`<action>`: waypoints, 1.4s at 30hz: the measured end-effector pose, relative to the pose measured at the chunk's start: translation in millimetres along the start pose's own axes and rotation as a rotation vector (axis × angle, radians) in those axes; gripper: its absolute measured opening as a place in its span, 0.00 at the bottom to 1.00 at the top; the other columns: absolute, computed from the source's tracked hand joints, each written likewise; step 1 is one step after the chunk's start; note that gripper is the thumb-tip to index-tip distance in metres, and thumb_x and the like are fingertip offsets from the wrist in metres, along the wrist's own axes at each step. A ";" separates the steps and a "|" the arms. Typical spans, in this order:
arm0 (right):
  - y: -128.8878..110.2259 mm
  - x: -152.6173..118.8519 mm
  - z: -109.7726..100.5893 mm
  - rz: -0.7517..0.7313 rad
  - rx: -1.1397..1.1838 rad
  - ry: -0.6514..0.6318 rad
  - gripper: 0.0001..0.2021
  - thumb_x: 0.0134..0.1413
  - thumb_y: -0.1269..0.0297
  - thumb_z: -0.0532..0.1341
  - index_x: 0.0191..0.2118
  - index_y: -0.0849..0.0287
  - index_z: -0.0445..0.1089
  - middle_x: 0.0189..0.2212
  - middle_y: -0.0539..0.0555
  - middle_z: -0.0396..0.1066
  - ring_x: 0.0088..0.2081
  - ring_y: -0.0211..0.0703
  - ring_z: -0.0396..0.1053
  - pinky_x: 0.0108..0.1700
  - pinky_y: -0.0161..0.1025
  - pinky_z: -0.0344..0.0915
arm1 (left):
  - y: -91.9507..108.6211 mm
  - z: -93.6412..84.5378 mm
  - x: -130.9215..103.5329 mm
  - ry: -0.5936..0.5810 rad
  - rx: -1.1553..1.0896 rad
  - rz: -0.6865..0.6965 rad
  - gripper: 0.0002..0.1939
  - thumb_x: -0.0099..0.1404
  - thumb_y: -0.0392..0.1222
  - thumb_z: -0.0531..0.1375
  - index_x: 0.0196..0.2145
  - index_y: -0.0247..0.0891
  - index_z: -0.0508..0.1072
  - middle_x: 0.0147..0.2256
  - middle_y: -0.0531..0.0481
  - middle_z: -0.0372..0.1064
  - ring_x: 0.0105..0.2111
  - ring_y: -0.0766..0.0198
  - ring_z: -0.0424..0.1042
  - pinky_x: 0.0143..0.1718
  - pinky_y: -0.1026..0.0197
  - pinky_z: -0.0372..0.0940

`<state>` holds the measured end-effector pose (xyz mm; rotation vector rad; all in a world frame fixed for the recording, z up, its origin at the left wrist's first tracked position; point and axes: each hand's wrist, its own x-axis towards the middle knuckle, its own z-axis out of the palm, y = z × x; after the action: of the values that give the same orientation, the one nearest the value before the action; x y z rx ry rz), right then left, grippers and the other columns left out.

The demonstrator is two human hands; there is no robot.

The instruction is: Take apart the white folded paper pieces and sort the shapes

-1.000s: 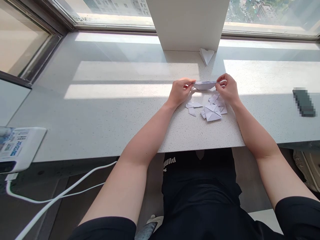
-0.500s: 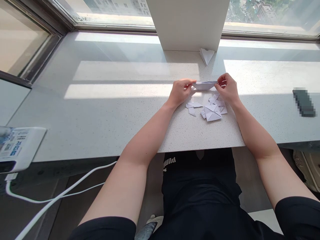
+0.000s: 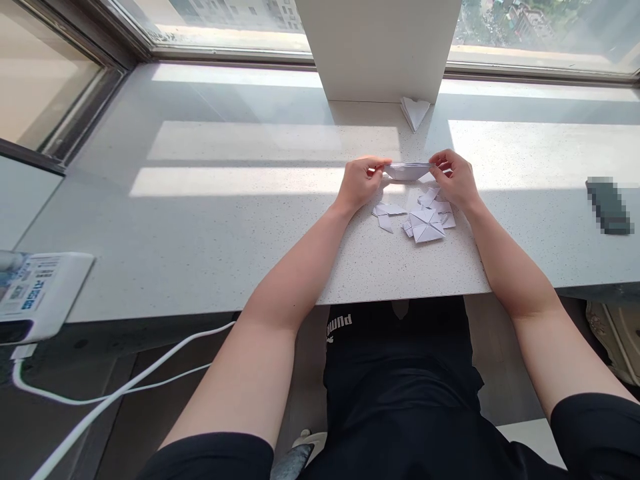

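Between my two hands is a folded white paper (image 3: pixel 407 172), long and narrow, with layered edges along its top. My left hand (image 3: pixel 364 179) pinches its left end between thumb and fingers. At the right end, the thumb and fingertips of my right hand (image 3: pixel 454 177) are closed on it. Just below, nearer the counter's front edge, lie several folded paper pieces: a creased one (image 3: pixel 427 225) on top of others, and a small strip-like piece (image 3: pixel 387 213) to the left. Part of the pile sits close under my right hand.
A folded paper triangle (image 3: pixel 415 113) rests by the foot of the white pillar (image 3: pixel 380 53). Far right on the counter (image 3: pixel 225 253) is a dark blurred-out object (image 3: pixel 609 205). On the left, a white device (image 3: pixel 55 287) has a white cable (image 3: pixel 125 383) running from it.
My right hand has shifted slightly left along the folded paper. My left hand keeps its pinch at the other end, almost unmoved.
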<state>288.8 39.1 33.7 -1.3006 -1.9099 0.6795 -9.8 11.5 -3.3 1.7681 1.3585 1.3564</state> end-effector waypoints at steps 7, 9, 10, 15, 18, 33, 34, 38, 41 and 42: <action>1.4 0.0 1.6 -0.007 0.027 0.044 0.09 0.69 0.55 0.74 0.50 0.48 0.85 0.53 0.58 0.88 0.53 0.60 0.86 0.58 0.62 0.89 | 1.8 1.4 0.6 0.010 -0.016 0.020 0.10 0.78 0.33 0.70 0.50 0.46 0.90 0.52 0.43 0.91 0.52 0.53 0.89 0.56 0.49 0.89; 2.0 0.2 1.3 -0.012 0.023 0.043 0.08 0.69 0.55 0.74 0.50 0.48 0.85 0.53 0.59 0.88 0.54 0.60 0.87 0.57 0.62 0.89 | 0.6 1.1 0.9 0.022 -0.018 0.016 0.09 0.78 0.33 0.70 0.50 0.46 0.88 0.52 0.43 0.91 0.51 0.53 0.88 0.54 0.50 0.88; 2.6 0.5 1.2 -0.016 0.019 0.039 0.09 0.70 0.55 0.74 0.50 0.48 0.85 0.53 0.59 0.87 0.54 0.60 0.87 0.57 0.62 0.89 | 0.1 0.8 1.0 0.024 -0.017 0.013 0.09 0.78 0.32 0.69 0.49 0.46 0.86 0.52 0.43 0.90 0.50 0.54 0.88 0.53 0.51 0.87; 6.4 1.6 1.9 -0.032 0.001 0.025 0.09 0.71 0.56 0.73 0.52 0.48 0.85 0.53 0.59 0.87 0.55 0.61 0.87 0.56 0.62 0.89 | 0.0 -1.1 1.3 0.009 -0.012 0.010 0.10 0.75 0.29 0.68 0.46 0.46 0.82 0.47 0.46 0.89 0.47 0.55 0.87 0.51 0.52 0.85; 5.8 0.9 2.0 -0.028 0.006 0.026 0.08 0.70 0.59 0.72 0.52 0.49 0.84 0.54 0.60 0.88 0.54 0.61 0.87 0.56 0.62 0.89 | 0.5 -1.4 1.2 0.006 -0.008 0.003 0.10 0.74 0.29 0.68 0.45 0.45 0.82 0.47 0.46 0.89 0.47 0.55 0.87 0.51 0.52 0.85; 5.2 -3.0 0.3 -0.021 0.067 -0.030 0.13 0.71 0.57 0.75 0.58 0.45 0.83 0.55 0.59 0.85 0.59 0.62 0.86 0.57 0.61 0.89 | -0.6 -0.2 0.1 -0.019 0.018 0.014 0.08 0.75 0.30 0.68 0.43 0.44 0.81 0.45 0.46 0.88 0.45 0.55 0.88 0.49 0.53 0.86; 9.1 -0.2 -1.8 -0.024 0.103 -0.034 0.11 0.71 0.57 0.75 0.56 0.46 0.83 0.54 0.58 0.84 0.57 0.61 0.86 0.57 0.60 0.89 | -0.7 0.0 0.0 -0.027 0.022 0.012 0.08 0.75 0.31 0.69 0.44 0.44 0.81 0.46 0.46 0.88 0.45 0.55 0.88 0.49 0.53 0.87; 35.7 34.4 -22.8 0.029 0.207 0.027 0.11 0.68 0.62 0.79 0.49 0.47 0.79 0.50 0.55 0.79 0.48 0.54 0.84 0.53 0.57 0.89 | -2.3 1.1 0.8 -0.011 0.009 -0.023 0.10 0.77 0.35 0.73 0.52 0.45 0.83 0.53 0.42 0.90 0.50 0.53 0.90 0.50 0.53 0.88; 59.0 79.8 -48.6 0.203 0.179 0.156 0.13 0.73 0.68 0.78 0.45 0.50 0.73 0.44 0.55 0.77 0.42 0.46 0.80 0.48 0.51 0.85 | -3.7 2.7 1.2 0.009 0.016 -0.039 0.12 0.77 0.38 0.74 0.56 0.45 0.84 0.57 0.40 0.91 0.51 0.51 0.91 0.50 0.52 0.88; 65.0 95.0 -57.2 0.266 0.155 0.182 0.15 0.75 0.72 0.75 0.43 0.50 0.70 0.42 0.55 0.77 0.40 0.42 0.79 0.48 0.49 0.82 | -3.8 3.2 0.9 0.009 0.025 -0.039 0.13 0.77 0.38 0.74 0.56 0.45 0.84 0.57 0.39 0.91 0.51 0.50 0.91 0.51 0.51 0.89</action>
<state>348.3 152.5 44.6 -1.4772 -1.5243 0.7961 -8.4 14.1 -7.2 1.7446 1.4129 1.3338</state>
